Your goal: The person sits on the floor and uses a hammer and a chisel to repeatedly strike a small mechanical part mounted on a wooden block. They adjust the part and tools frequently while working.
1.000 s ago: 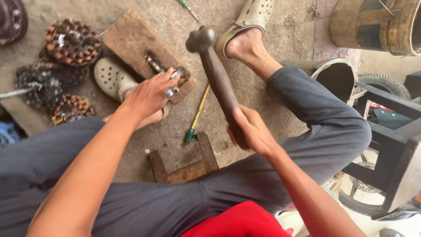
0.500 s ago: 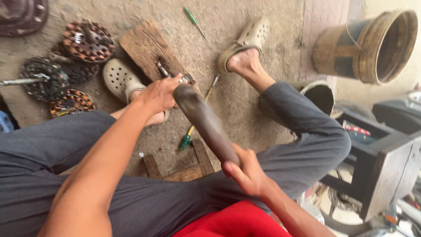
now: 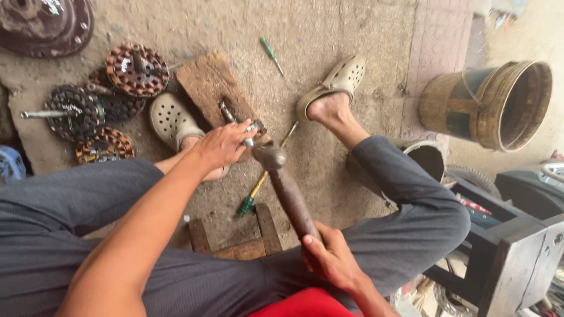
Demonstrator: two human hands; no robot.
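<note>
The right hand point(image 3: 332, 258) was closed around the hammer point(image 3: 285, 188) handle's near end, its head down just beside the left hand point(image 3: 223, 147). That hand's grip pinched a small metal part point(image 3: 249, 128) on the wood block point(image 3: 214, 94), beyond it on the floor.

We cannot make out the small metal part point(image 3: 249, 126) on the wooden block point(image 3: 208, 85); our left hand point(image 3: 220, 147) covers most of it. Our right hand point(image 3: 332, 258) hides the hammer point(image 3: 285, 188) handle's end. The dark disc point(image 3: 50, 23) and the blue object point(image 3: 9, 164) are cut off by the picture's edges.
</note>
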